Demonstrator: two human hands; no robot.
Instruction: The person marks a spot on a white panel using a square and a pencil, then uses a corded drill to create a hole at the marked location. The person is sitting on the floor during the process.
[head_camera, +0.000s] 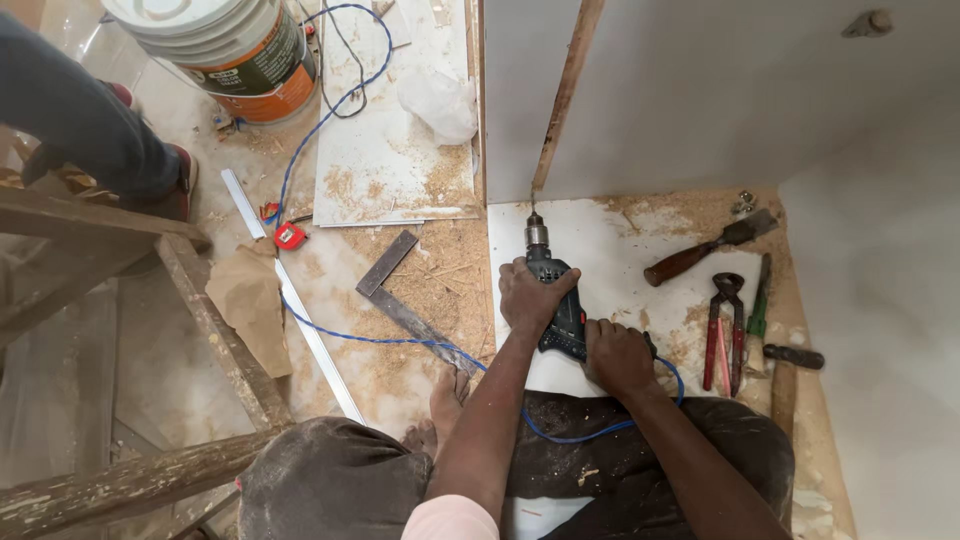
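Gripping the electric drill (556, 300), fingers of left hand (532, 293) and right hand (617, 355) clamped; pincers (724, 330), chisel (708, 248) alongside.

Paint bucket (225, 50) upper left, steel try square (410, 310) on sawdust at centre, red tape measure (289, 235) left of it, aluminium strip (295, 300) lying diagonally, chisel (705, 250), pincers (724, 330) and hammer (785, 375) at right, wooden trestle (150, 350) lower left, crumpled plastic bag (440, 100) at top.

Electric drill (556, 305): dark matt plastic body, bright metal chuck. Cable (330, 110): blue, smooth plastic sheath. Try square (410, 305): dull grey metal. Pincers (722, 335): red-painted metal, worn. Chisel (700, 252): brown wooden handle. Board (620, 250): white, smooth laminate, dusted with sawdust. Bucket (230, 45): glossy plastic.
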